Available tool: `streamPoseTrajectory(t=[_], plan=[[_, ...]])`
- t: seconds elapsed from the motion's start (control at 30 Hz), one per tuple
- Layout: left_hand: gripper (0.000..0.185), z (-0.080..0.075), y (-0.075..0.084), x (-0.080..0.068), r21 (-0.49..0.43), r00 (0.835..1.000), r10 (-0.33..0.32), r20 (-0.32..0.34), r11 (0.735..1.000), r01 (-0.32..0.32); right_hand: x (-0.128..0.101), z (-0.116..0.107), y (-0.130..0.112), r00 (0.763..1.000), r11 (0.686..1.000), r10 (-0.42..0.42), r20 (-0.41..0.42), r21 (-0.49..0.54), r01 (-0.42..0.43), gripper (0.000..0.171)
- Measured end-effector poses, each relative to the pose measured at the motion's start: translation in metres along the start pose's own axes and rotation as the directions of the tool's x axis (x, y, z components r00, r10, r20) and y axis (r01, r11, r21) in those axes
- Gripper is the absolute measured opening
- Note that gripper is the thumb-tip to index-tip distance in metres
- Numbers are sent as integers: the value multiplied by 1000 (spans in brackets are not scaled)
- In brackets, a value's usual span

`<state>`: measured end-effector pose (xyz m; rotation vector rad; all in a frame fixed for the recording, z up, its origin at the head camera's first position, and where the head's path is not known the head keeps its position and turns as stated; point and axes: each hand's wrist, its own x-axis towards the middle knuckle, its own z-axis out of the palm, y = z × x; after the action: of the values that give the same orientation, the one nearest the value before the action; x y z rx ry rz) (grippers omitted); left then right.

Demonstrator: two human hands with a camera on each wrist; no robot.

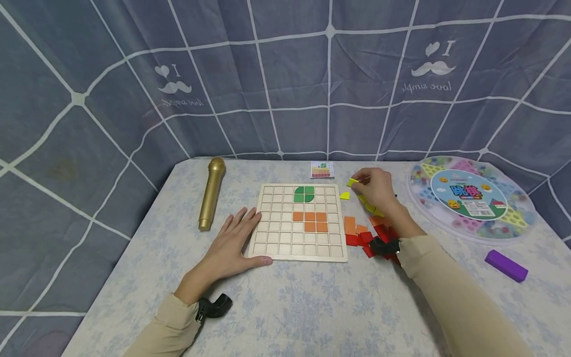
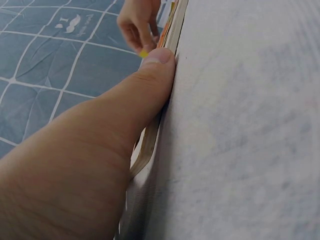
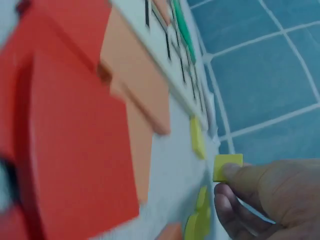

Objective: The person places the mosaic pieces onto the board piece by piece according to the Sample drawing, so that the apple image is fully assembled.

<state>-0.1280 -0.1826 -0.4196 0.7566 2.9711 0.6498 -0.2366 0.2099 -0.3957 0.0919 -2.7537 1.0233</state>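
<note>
1. The right hand (image 1: 379, 188), raised just right of the wooden grid board (image 1: 298, 222), is seen pinching a small yellow square tile (image 3: 227, 166) at its fingertips.
2. The tile is held above the table; the board lies to its left, nearer the left hand (image 1: 234, 243).
3. The left hand is laid flat, fingers straight, against the board's left edge.
4. Loose yellow pieces (image 1: 370, 206) and red and orange tiles (image 1: 368, 233) are heaped below the right hand.
</note>
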Motion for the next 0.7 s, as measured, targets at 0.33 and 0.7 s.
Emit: streamPoseTrajectory(t=[0.33,0.7], plan=[[117,0,-1,0,2,1000,5,-10,1000,-5,-19,15,-54,981,991,-89,174,119,69,16],[117,2,-2,0,9,1000,11,-15,1000,-11,-37,48,-68,975,980,-157,159,146,134,13]])
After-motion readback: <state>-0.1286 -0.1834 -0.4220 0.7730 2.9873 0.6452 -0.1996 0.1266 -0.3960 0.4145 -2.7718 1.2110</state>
